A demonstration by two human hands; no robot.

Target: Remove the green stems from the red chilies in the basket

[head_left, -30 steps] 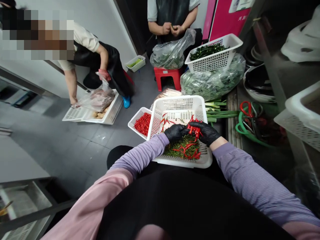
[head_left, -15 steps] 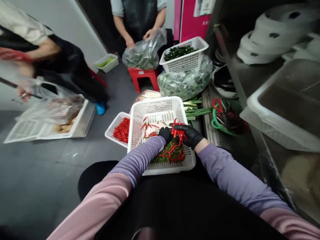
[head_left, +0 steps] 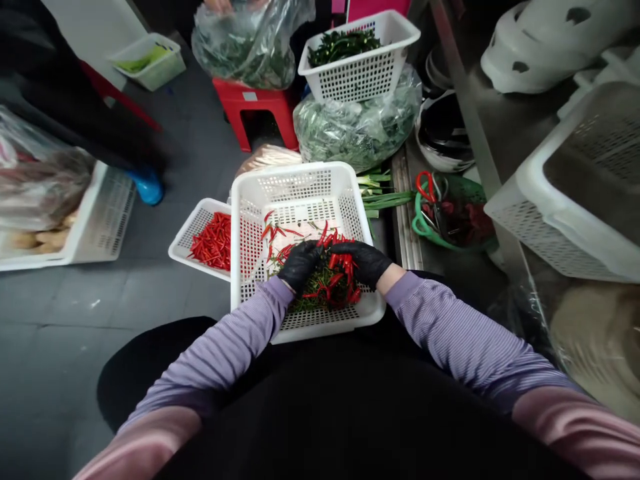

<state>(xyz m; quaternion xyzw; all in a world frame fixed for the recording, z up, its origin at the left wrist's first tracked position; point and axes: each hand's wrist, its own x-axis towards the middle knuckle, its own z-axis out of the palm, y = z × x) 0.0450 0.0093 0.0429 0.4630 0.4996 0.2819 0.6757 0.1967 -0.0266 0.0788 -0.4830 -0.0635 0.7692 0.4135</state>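
Both my hands wear black gloves and meet over a white perforated basket (head_left: 245,267) on my lap. My right hand (head_left: 366,262) is closed around a bunch of red chilies (head_left: 336,259), their tips pointing away from me and down. Close against that bunch, my left hand (head_left: 301,264) has its fingers curled at the stem side; what it pinches is hidden. Beneath the hands lies a heap of green chili stems (head_left: 313,300) with some red chilies mixed in. A few loose red chilies lie on the basket floor at the left.
Left of my basket, a smaller white basket (head_left: 200,223) holds red chilies. Beyond are a bagged leafy vegetable (head_left: 355,130), a basket of dark green peppers (head_left: 360,73) and a red stool (head_left: 255,110). Red-handled scissors (head_left: 429,190) rest in a green basket (head_left: 425,230) beside the metal shelf.
The view has tilted down and shifted right. My left hand has drawn back slightly left from the bunch, while my right hand keeps its hold on the chilies.
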